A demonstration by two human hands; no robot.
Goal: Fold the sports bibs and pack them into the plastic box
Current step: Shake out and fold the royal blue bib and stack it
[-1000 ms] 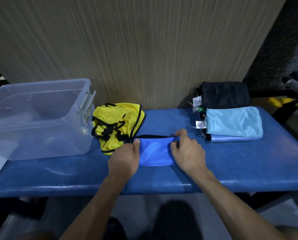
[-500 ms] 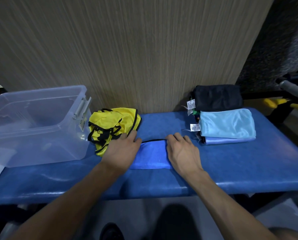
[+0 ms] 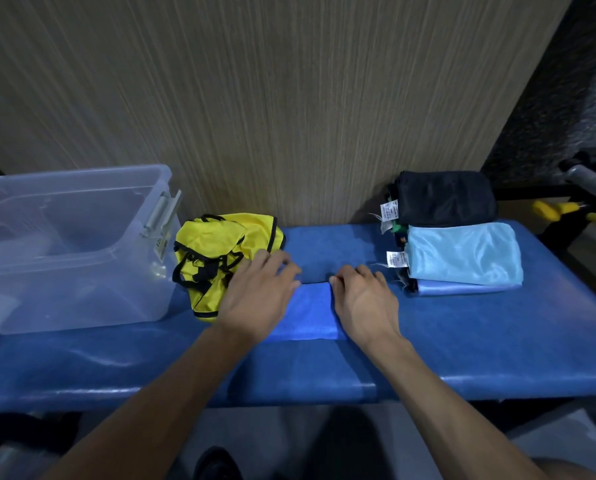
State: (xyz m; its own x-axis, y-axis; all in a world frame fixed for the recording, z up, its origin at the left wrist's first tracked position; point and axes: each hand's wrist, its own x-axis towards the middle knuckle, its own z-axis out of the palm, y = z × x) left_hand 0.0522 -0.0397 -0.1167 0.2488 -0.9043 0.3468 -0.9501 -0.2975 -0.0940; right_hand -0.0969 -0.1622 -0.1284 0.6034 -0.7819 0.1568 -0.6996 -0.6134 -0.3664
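No text could be read. Two white care tags (image 3: pixel 390 208) (image 3: pixel 397 259) stuck out of the folded stack at right of centre, and a label (image 3: pixel 160 244) sat on the plastic box (image 3: pixel 81 299) at left; their print was too small to make out.

Your left hand (image 3: pixel 255 299) and right hand (image 3: pixel 365 303) are bare: no gloves, rings, watch or bands. Both forearms are bare too, no sleeve showing anywhere up to the frame's bottom edge. Fingernails look short. At bottom centre, a dark rounded shape, probably your shoe (image 3: pixel 216 464), too dim to tell.
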